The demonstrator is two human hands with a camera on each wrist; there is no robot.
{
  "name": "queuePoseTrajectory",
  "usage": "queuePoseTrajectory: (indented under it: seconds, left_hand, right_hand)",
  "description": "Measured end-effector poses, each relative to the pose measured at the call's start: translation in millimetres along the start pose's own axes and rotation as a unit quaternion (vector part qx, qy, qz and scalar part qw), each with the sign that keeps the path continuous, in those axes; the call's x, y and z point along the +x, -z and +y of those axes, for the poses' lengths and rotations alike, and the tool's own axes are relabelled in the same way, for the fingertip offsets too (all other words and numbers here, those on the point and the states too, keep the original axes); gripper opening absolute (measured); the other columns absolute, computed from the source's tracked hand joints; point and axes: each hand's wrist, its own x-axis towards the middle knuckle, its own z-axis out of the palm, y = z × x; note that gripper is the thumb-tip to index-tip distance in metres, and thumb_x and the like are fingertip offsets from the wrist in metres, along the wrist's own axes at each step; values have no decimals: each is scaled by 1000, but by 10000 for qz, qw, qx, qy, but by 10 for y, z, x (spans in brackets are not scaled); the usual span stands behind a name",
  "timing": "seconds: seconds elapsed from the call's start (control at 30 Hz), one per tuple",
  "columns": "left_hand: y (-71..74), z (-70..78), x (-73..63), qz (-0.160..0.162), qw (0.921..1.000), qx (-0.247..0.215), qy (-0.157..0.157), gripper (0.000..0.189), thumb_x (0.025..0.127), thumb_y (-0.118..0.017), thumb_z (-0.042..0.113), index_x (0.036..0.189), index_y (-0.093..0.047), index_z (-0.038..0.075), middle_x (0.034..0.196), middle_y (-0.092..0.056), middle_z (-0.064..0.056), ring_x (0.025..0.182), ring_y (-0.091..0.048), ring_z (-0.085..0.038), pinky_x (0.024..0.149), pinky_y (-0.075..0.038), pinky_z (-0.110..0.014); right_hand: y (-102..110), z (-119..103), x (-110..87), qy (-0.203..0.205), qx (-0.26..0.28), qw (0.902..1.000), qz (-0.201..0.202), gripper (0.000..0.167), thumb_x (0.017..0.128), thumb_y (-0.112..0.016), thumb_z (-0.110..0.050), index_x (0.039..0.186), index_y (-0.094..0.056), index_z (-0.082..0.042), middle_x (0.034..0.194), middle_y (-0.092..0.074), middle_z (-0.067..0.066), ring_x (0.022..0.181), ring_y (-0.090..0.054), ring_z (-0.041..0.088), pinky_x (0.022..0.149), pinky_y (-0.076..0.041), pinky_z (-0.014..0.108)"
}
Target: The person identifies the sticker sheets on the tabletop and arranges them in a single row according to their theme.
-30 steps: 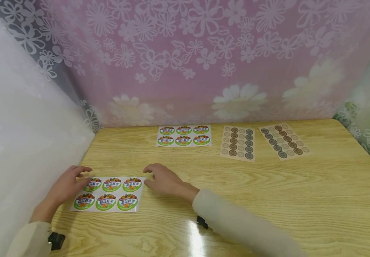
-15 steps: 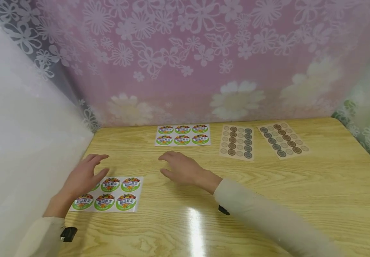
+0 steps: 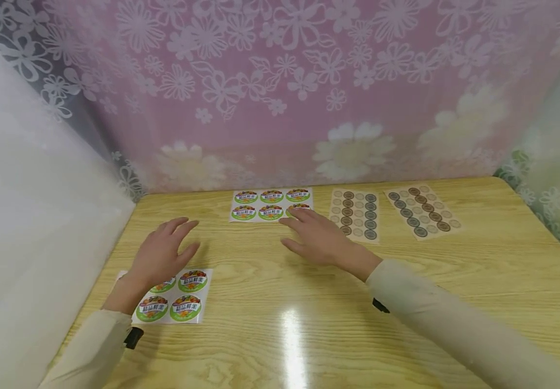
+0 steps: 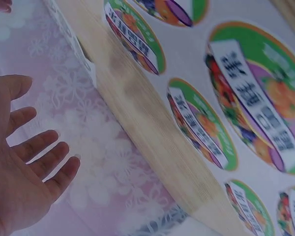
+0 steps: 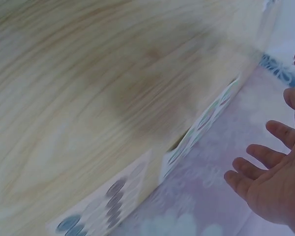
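My left hand (image 3: pixel 162 253), fingers loosely spread and holding nothing, hovers over the near sheet of round fruit stickers (image 3: pixel 197 296) and hides its left part. In the left wrist view that hand (image 4: pixel 32 157) shows an empty palm, with the fruit sticker sheet (image 4: pixel 191 59) filling the right side. My right hand (image 3: pixel 318 235) is also empty, its fingers relaxed. Its fingertips overlap the lower right corner of the far fruit sticker sheet (image 3: pixel 258 205) in the head view. The right wrist view shows the right hand (image 5: pixel 270 172) with fingers apart.
Two tan sheets of small round stickers lie at the back right, one straight (image 3: pixel 358 216) and one slanted (image 3: pixel 426 212). The wooden table (image 3: pixel 241 335) ends at a pink flowered curtain (image 3: pixel 260 135), with a white curtain (image 3: pixel 27 216) on the left.
Both hands have left the near fruit sticker sheet's edges and moved right and toward the back. The near sheet stays in place on the table.
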Motion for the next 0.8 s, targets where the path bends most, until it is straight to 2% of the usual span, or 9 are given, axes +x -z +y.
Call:
queuePoseTrajectory:
  seconds: [0.17,0.4,0.63,0.8]
  left_hand:
    - [-85,146,169,-147,9998,72,-89,52,96,-56,37,139,-48,9,139,-43,-20,124,-41,-41,93,-36,-62]
    - [-172,367,389,-214,9993,107,-271,56,96,-55,42,143,-46,13,143,-40,-18,129,-37,-39,97,-32,-61]
    - [-283,575,661,-132,9980,236,-579,55,96,-53,44,143,-46,15,144,-40,-15,129,-38,-36,99,-33,-58]
    - [-370,725,849,-155,9974,190,-683,55,96,-53,44,142,-47,16,144,-40,-14,130,-38,-35,100,-33,-56]
  right_hand:
    - [79,239,-153,-159,-262,9995,119,55,99,-45,-46,144,-45,-15,149,-35,15,137,-29,35,108,-26,50]
    - [174,546,-346,-664,-522,9964,37,57,99,-43,-49,145,-43,-15,150,-32,17,138,-24,38,106,-25,56]
    - [195,857,-530,-1041,-463,9934,159,59,100,-41,-49,146,-40,-13,150,-31,19,136,-25,41,107,-22,57]
    - [193,1072,-643,-1496,-227,9884,120,60,100,-40,-49,148,-35,-13,150,-28,21,135,-25,45,103,-25,62]
